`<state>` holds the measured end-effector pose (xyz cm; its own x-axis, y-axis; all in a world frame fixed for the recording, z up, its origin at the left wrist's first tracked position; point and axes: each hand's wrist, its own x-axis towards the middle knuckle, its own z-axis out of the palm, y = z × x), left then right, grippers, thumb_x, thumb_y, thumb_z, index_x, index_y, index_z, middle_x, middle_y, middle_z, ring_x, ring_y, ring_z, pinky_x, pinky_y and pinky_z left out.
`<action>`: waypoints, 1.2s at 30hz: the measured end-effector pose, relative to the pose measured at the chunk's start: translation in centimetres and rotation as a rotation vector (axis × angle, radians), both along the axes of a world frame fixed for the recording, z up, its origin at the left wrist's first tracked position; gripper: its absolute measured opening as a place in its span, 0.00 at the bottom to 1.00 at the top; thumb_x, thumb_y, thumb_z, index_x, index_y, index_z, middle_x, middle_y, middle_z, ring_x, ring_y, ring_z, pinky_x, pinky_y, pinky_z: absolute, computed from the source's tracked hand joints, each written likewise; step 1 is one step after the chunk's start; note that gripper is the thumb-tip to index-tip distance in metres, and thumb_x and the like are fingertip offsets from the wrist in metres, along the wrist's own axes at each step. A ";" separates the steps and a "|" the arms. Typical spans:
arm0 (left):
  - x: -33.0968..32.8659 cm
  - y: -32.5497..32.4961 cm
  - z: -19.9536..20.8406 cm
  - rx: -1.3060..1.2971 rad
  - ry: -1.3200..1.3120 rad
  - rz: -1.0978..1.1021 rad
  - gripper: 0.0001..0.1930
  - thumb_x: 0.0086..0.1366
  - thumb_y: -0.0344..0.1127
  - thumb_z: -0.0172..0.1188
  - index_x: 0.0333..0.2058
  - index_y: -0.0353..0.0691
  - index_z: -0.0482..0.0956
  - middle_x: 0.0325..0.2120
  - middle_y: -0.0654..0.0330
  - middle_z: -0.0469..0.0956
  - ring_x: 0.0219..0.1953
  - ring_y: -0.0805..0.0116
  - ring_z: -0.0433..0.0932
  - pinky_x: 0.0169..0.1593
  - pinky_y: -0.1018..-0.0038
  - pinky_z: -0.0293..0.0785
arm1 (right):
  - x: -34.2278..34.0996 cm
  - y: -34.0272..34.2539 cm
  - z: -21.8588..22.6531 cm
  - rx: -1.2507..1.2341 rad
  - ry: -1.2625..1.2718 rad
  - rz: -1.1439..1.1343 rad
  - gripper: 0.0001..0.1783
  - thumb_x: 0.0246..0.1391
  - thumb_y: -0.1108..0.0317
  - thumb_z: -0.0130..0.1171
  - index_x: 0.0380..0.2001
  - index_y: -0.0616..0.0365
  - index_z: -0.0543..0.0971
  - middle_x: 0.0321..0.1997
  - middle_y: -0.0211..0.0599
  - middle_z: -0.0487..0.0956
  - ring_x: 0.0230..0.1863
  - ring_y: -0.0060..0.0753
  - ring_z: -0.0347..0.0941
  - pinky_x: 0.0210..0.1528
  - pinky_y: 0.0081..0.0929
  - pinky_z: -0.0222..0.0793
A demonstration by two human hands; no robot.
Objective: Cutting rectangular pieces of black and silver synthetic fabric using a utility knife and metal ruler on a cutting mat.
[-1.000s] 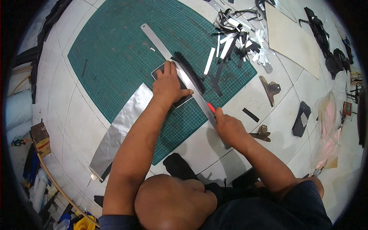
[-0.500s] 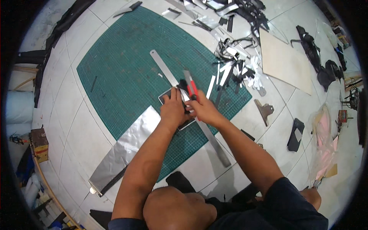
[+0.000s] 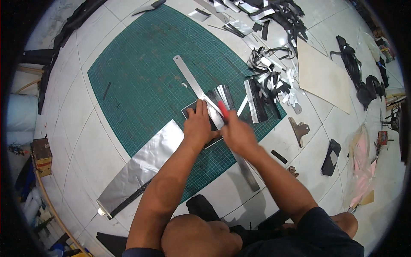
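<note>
Head: left hand (image 3: 198, 127) palm-down over panel (image 3: 192, 106), right hand (image 3: 239, 134) around cutter (image 3: 222, 109)

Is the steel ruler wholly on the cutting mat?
No, partly off: the steel ruler has its upper end over the cutting mat, its lower end past the edge, over white tiles.

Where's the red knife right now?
In the head view, the red knife is in the right hand, right of the left hand, by the metal ruler over the green mat.

Cream board (image 3: 322, 77) on white tiled floor (image 3: 68, 128), metal clip (image 3: 297, 132) nearby, plastic-wrapped pink material (image 3: 364, 159) at right, box (image 3: 42, 155) far left
</note>
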<state>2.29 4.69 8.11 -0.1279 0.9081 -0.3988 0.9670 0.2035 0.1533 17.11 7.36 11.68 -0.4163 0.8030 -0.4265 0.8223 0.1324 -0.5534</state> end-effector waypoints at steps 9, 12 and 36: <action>0.3 -0.1 -0.8 0.036 0.030 -0.009 0.53 0.50 0.53 0.71 0.67 0.31 0.54 0.69 0.51 0.53 0.59 0.43 0.67 0.53 0.56 0.79 | -1.3 1.0 -5.6 0.115 0.070 0.057 0.16 0.58 0.66 0.52 0.43 0.66 0.65 0.39 0.62 0.80 0.42 0.64 0.79 0.46 0.51 0.75; 0.0 -0.3 -0.5 0.062 -0.025 0.022 0.56 0.48 0.56 0.73 0.67 0.32 0.53 0.69 0.51 0.54 0.60 0.42 0.66 0.53 0.55 0.79 | -1.3 1.2 -5.8 0.165 0.085 0.071 0.15 0.57 0.67 0.51 0.42 0.66 0.65 0.38 0.62 0.80 0.42 0.64 0.78 0.46 0.52 0.74; 0.7 0.4 0.4 -0.022 -0.004 0.015 0.66 0.41 0.63 0.75 0.69 0.31 0.48 0.70 0.50 0.50 0.63 0.42 0.63 0.55 0.56 0.77 | 8.9 -6.6 -1.0 -0.167 -0.203 0.176 0.13 0.59 0.68 0.47 0.44 0.63 0.64 0.32 0.59 0.81 0.37 0.63 0.79 0.41 0.54 0.73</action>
<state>2.98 5.13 8.50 -0.1400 0.8972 -0.4188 0.9633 0.2213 0.1521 26.00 0.73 10.72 -0.4359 0.6379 -0.6348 0.8905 0.2038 -0.4067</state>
